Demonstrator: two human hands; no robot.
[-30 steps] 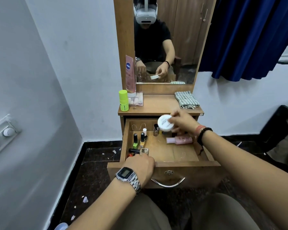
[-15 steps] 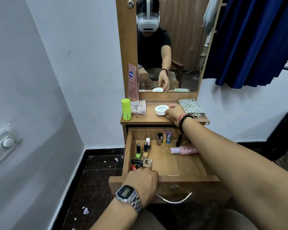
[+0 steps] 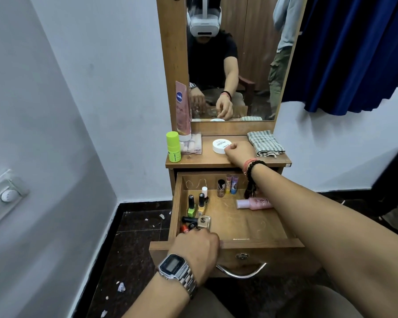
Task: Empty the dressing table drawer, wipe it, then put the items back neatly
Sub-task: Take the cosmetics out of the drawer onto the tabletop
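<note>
Wooden bench [image 3: 193, 162] w/ mirror [image 3: 234, 65] against white wall, dark floor below. Drawer [image 3: 262, 243] pulled out under bench front edge. Right hand [image 3: 238, 152] on bench top, fingers curled, touching white round tin [image 3: 221, 145] at mid bench; real grip on tin: cannot tell. Left hand [image 3: 197, 246] at drawer's front left corner, fingers curled over front rim. Inside drawer: nail polish bottles [image 3: 194, 206] along left side, lip balm tubes [image 3: 231, 184] at back edge, pink bottle [image 3: 254, 203] lying flat at right. Checked cloth [image 3: 264, 143] at bench right edge, green bottle [image 3: 173, 146] at left edge.
</note>
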